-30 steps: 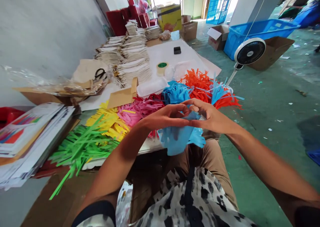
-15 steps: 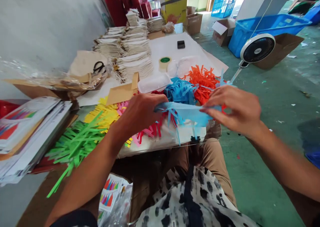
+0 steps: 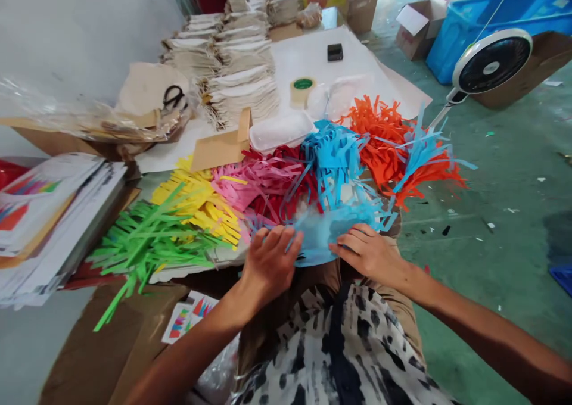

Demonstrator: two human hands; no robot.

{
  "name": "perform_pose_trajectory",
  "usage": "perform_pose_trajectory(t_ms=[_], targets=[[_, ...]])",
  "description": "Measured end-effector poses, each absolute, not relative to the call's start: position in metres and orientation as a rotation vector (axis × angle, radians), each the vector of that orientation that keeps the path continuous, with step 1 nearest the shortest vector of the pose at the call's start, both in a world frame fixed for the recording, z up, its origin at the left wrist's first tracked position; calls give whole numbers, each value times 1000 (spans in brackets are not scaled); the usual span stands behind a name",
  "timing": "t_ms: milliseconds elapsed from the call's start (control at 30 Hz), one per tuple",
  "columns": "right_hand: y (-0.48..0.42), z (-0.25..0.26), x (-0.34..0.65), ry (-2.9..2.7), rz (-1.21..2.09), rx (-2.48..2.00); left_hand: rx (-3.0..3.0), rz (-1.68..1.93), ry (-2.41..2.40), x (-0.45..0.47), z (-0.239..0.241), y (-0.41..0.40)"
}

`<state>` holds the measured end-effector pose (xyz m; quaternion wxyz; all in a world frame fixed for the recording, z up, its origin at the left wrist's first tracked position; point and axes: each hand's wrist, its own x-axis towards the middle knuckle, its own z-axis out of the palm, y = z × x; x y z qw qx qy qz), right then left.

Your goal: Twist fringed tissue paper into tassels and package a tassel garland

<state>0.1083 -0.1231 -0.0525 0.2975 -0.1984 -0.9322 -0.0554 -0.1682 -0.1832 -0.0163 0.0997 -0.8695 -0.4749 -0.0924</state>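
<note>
Green floor [image 3: 504, 226] first, biggest thing around. Next a long desk [image 3: 297, 62], white-covered and seriously loaded. Past that, a blue crate [image 3: 451, 44] off to the right, then piled-up off-white bundles [image 3: 245, 95] toward the far left of the desk, plus a fan [image 3: 494, 68] over on the right.

Next size down, heaps of cut strips along the near side, mostly grouped by colour: green heap [image 3: 152, 238], yellow heap [image 3: 196, 205], pink heap [image 3: 241, 181], dark red heap [image 3: 268, 208], blue heap [image 3: 333, 155], orange heap [image 3: 375, 131] with loose light-blue strips [image 3: 422, 152] on top. All fringed already, so plenty done, at a guess.

Now the main bit: blue sheet [image 3: 317, 229] at the desk's near edge, between left hand [image 3: 272, 256] and right hand [image 3: 369, 250]. Cut into strips at the far side, plain and spread out nearer. Call it part-way, probably with just that plain part left to deal with.

Left hand curled fairly narrow, touching the sheet; right hand bent a bit looser, touching too. Can't tell whether pinching or only pressing.

Smallest stuff: tape roll [image 3: 302, 92] and a little dark box [image 3: 335, 52] farther back.
</note>
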Motion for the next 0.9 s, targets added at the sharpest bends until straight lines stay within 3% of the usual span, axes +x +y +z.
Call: perform_pose_trajectory(t_ms=[300, 533, 700, 900], targets=[[-128, -45, 122, -2613, 195, -658, -2918, -457, -1454, -144, -39, -183], [-114, -36, 121, -2457, 516, -964, -2773, -1008, -1911, -155, -29, -177], [-101, -32, 109, -2485, 500, -1172, -2565, -1109, -2088, -148, -31, -167], [-100, -38, 102, -2493, 316, -1415, -2336, -910, -2159, -144, -40, -160]])
